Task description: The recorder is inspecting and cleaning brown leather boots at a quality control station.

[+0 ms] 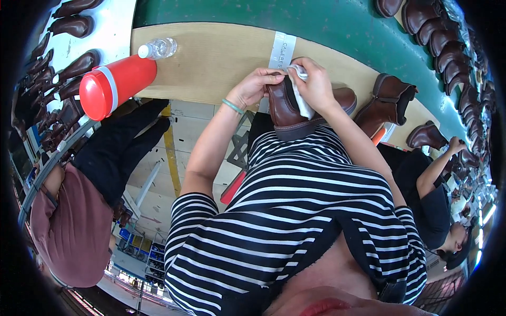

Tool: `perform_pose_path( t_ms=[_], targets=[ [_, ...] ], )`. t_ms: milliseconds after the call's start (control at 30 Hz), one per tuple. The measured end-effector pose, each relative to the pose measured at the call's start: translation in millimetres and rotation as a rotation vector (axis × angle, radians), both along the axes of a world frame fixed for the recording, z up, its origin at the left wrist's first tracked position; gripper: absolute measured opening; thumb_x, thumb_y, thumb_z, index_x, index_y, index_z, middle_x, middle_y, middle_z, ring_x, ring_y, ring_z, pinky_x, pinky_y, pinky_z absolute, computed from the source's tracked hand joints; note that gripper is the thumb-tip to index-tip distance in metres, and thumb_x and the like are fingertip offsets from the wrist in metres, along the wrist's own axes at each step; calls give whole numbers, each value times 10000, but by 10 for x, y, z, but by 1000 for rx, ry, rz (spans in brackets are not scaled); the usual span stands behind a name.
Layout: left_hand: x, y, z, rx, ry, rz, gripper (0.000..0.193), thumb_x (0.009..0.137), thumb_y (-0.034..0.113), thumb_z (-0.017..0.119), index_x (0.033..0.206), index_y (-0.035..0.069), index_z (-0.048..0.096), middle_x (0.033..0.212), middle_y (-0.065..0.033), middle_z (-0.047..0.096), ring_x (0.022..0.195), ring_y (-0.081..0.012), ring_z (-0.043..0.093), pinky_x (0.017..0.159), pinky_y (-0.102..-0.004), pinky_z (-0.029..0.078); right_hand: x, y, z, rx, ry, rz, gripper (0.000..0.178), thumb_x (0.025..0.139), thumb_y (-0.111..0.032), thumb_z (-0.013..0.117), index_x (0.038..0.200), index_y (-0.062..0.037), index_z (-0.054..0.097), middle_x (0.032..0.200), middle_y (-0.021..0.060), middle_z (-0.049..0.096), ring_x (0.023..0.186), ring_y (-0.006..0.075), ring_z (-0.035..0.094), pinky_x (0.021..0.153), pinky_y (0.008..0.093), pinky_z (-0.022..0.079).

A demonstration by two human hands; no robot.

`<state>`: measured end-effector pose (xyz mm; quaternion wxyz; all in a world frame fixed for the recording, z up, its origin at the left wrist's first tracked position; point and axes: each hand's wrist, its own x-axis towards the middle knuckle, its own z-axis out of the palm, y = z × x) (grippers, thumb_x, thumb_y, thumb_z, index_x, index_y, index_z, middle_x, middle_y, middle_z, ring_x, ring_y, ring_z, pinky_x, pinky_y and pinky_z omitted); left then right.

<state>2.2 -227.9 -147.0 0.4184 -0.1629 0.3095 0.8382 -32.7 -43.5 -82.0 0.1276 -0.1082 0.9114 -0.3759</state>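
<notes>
A dark brown leather ankle boot (pixel 278 109) stands at the near edge of the bench, its heel toward me. My left hand (pixel 254 88) pinches the top edge of its shaft, thumb and fingers closed. In my right hand (pixel 318 88) is a bunched white cloth (pixel 301 99), pressed against the boot's upper beside the opening. The fingertips under the cloth are partly hidden. Just right of my right forearm lies another brown ankle boot (pixel 380 105), tipped so its opening faces right.
Cardboard (pixel 221 55) covers the near bench strip, with a green surface (pixel 232 13) beyond. A red cylindrical container (pixel 126 81) and a clear bottle (pixel 162 48) sit left. Rows of brown boots (pixel 448 52) line the far right. One co-worker (pixel 79 221) stands left, another (pixel 421 189) right.
</notes>
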Motion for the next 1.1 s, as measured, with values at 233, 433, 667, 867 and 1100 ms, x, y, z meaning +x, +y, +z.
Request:
perform_pose_path(
  t_ms=[233, 433, 667, 867, 1100],
  targets=[
    [-48, -12, -11, 51, -14, 21, 267, 896, 210, 601, 1091, 32, 640, 925, -12, 678, 757, -67, 643, 630, -217, 528, 51, 199, 78, -133, -89, 96, 145, 804, -87, 659, 910, -8, 599, 850, 146, 609, 789, 313, 612, 695, 354, 478],
    [-2, 11, -62, 66, -9, 48, 264, 905, 214, 588, 1090, 32, 638, 910, -12, 677, 725, -59, 641, 571, -188, 514, 104, 154, 24, -98, -54, 95, 150, 810, -102, 664, 904, -4, 601, 848, 140, 606, 778, 299, 608, 692, 345, 474],
    [-25, 59, 15, -31, -61, 64, 256, 912, 222, 581, 1073, 34, 646, 879, 0, 674, 691, -37, 623, 519, -165, 472, 19, 52, -17, -167, -55, 37, 147, 811, -120, 649, 894, -8, 604, 838, 165, 614, 787, 344, 616, 692, 394, 486],
    [11, 98, -13, -14, -58, 83, 238, 921, 226, 568, 1044, 41, 653, 829, 24, 661, 661, -32, 607, 534, -182, 479, 43, 160, 11, -189, -124, 53, 149, 804, -107, 657, 884, 7, 604, 829, 176, 618, 767, 333, 618, 694, 386, 486],
    [56, 83, -37, 65, -63, 108, 236, 924, 222, 560, 1037, 36, 651, 851, 5, 672, 673, -47, 620, 543, -175, 473, 35, 211, 46, -139, -195, 30, 140, 803, -102, 660, 873, 8, 609, 807, 168, 627, 761, 331, 622, 692, 380, 488]
  ],
)
